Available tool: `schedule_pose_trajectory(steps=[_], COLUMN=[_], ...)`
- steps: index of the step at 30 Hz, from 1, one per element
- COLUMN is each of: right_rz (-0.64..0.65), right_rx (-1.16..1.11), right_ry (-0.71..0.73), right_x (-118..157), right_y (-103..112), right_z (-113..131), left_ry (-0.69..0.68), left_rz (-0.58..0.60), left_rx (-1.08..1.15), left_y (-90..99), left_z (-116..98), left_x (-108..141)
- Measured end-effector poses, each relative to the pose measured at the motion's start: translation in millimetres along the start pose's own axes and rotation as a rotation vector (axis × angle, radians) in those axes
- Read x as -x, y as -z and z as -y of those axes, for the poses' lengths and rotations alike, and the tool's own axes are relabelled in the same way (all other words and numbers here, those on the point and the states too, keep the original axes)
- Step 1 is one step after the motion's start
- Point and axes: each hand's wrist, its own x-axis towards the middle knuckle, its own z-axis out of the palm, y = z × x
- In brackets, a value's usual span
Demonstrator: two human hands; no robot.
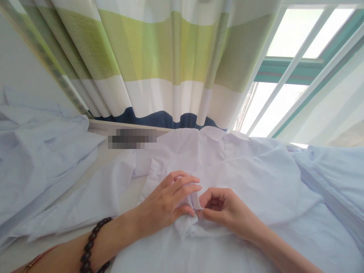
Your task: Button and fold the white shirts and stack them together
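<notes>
A white collared shirt (256,182) lies spread out in front of me, its collar toward the window side. Near its middle, a narrow folded strip of the white cloth (196,198) stands up between my hands. My left hand (170,195), with a dark bead bracelet on the wrist, has its fingers curved over the cloth, thumb low beside a bunched fold. My right hand (220,206) pinches the strip's lower end between thumb and forefinger, its other fingers curled in.
More white garments lie piled at the left (42,159) and at the right edge (338,170). Green and white striped curtains (150,49) hang behind, beside a barred window (287,102). A blurred-out patch (132,138) covers something on the pale surface.
</notes>
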Motion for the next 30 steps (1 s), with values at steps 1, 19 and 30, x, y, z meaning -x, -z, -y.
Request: schedule_pose_trajectory(steps=[1, 19, 30], right_rz=[-0.003, -0.157, -0.124], right_rx=[0.009, 0.110, 0.221], right_ry=[0.001, 0.003, 0.150], right_x=[0.1, -0.6, 3.1], right_y=[-0.3, -8.2, -6.4], right_z=[-0.2, -1.0, -9.9], left_ry=[0.009, 0.085, 0.091], left_rz=[0.026, 0.082, 0.040], left_rx=[0.013, 0.113, 0.168], left_y=[0.7, 2.5, 3.2], left_z=[-0.5, -0.3, -2.8], left_x=[-0.6, -1.0, -3.6])
